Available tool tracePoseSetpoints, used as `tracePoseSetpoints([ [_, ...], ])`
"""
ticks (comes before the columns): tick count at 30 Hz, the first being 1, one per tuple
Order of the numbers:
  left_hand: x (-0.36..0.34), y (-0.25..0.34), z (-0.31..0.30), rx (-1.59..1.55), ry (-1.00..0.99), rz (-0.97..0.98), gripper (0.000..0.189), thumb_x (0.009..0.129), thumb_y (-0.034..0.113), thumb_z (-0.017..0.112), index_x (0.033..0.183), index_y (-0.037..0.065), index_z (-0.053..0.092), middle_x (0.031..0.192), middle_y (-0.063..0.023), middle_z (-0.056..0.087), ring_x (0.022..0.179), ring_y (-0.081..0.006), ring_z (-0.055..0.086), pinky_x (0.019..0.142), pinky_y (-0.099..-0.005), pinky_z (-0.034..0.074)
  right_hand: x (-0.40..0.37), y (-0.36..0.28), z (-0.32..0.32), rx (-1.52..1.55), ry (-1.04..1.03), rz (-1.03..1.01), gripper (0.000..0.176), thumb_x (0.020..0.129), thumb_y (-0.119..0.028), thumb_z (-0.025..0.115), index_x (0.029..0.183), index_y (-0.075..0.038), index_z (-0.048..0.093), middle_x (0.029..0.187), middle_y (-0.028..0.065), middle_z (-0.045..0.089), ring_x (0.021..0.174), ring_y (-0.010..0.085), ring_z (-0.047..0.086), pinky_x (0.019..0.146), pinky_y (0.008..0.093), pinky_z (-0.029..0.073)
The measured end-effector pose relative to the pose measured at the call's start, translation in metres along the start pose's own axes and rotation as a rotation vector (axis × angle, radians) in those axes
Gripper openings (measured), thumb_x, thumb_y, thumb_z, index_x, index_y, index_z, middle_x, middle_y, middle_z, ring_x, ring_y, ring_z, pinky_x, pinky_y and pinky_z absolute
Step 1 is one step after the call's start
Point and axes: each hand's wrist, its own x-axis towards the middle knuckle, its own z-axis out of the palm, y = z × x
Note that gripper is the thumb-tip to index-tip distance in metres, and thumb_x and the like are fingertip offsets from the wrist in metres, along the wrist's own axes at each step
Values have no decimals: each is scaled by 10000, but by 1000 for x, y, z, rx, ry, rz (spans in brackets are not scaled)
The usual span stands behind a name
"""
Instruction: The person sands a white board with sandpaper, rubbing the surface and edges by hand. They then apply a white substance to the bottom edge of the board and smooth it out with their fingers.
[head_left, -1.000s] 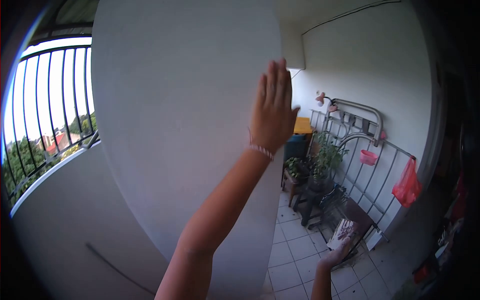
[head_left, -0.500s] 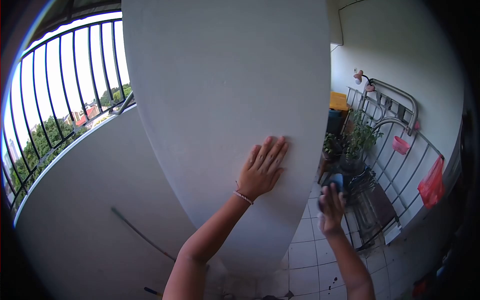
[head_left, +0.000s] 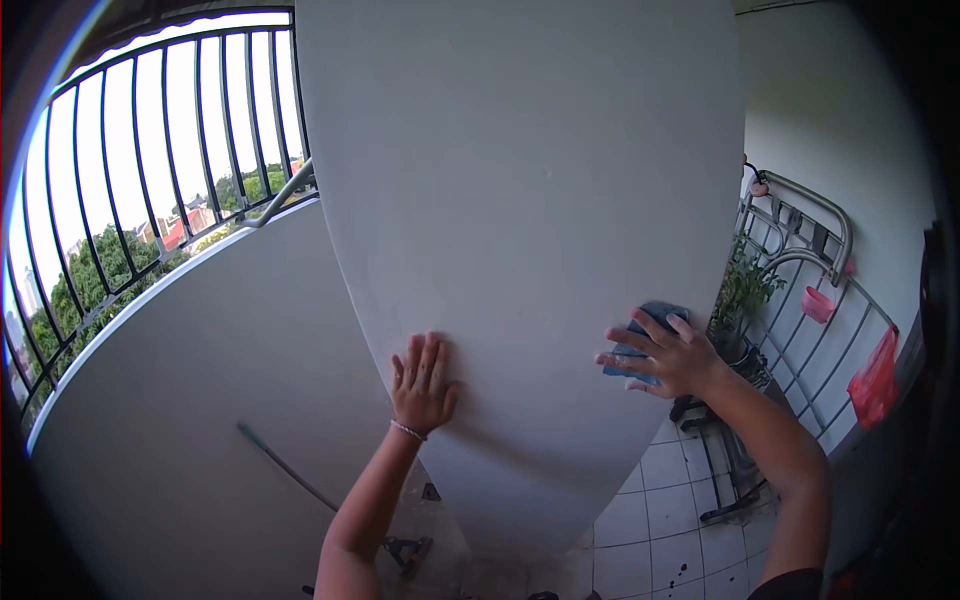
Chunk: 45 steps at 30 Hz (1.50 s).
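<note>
Between three and four o'clock, the right hand point(head_left: 672, 362) spreads its digits wide over one blue pad point(head_left: 634, 350), its one hold, pinned flat against one pale wall panel point(head_left: 530, 230). Toward seven o'clock, the left hand point(head_left: 420, 388) lies open on that same panel, four fingers pointing up and one thumb out to the side, holding nothing; one bracelet point(head_left: 408, 430) circles its wrist. Two hands thus touch one surface, well apart. One red plastic bag point(head_left: 874, 382) hangs between three and four o'clock, and one pink basket point(head_left: 817, 304) sits at three, both on one metal frame point(head_left: 846, 285). Leafy greenery point(head_left: 742, 285) shows just beside the panel's edge. One barred railing point(head_left: 135, 150) spans nine to eleven o'clock; one thin rod point(head_left: 285, 468) slants near eight.
</note>
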Motion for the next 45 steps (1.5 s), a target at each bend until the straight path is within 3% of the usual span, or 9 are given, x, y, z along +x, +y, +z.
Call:
tracePoseSetpoints([
  [9,-5,1,10,-307,129,-187,641,946,441,334,1441,35,327,1509,-245,223,1417,-395,168,1142,-528,94,151,-50,-22,52,124,21,769,834,-609,485,1495,-323,215,1586,35,107,1449,270,134,1034,439,179],
  [17,46,14,-38,-869,659,-549,713,947,530,277,1473,52,233,1561,-203,46,1444,-356,-1,1130,-539,89,242,-166,-18,48,253,149,583,953,-293,388,1496,-152,228,1566,116,163,1441,289,170,1121,429,136],
  [22,130,-17,-95,-454,-60,-30,712,931,512,354,1467,51,271,1547,-189,148,1442,-336,83,1159,-434,105,139,-267,17,407,136,265,627,905,-307,507,1468,-115,310,1551,43,227,1435,235,184,1103,383,206],
  [24,166,-17,-84,-26,-143,225,705,935,504,354,1482,74,241,1559,-124,160,1447,-288,101,1162,-437,113,90,-303,19,616,50,344,640,888,-362,546,1451,-131,351,1537,22,257,1411,240,241,1079,402,237],
  [28,253,-1,-93,39,56,286,716,943,548,299,1496,108,185,1566,-69,149,1447,-269,94,1171,-422,83,16,-366,-9,718,-31,526,646,862,-366,605,1430,-146,390,1523,26,281,1375,271,311,1038,415,292],
  [34,366,20,-103,-48,496,219,727,942,551,319,1487,83,202,1551,-82,194,1438,-248,144,1173,-386,132,-30,-339,-13,878,-161,795,677,838,-312,647,1429,-119,378,1523,93,268,1372,299,323,994,468,337],
  [35,380,23,-107,-61,560,207,729,941,550,329,1483,76,213,1547,-85,207,1435,-250,155,1173,-383,140,-34,-322,-11,870,-162,835,684,857,-297,619,1448,-105,332,1516,197,234,1384,372,275,1002,523,308],
  [38,412,19,-110,-23,597,169,719,944,537,345,1468,55,247,1536,-94,237,1428,-252,184,1170,-389,155,-32,-253,-13,758,107,1113,625,980,-501,231,1514,-183,165,1516,314,72,1393,499,115,1078,590,134],
  [45,447,-52,-129,10,625,217,636,952,533,321,1475,174,274,1536,-11,255,1432,-230,178,1168,-387,154,-48,-136,-48,304,346,1449,706,950,-596,80,1514,-174,130,1561,189,64,1421,392,147,1118,533,138],
])
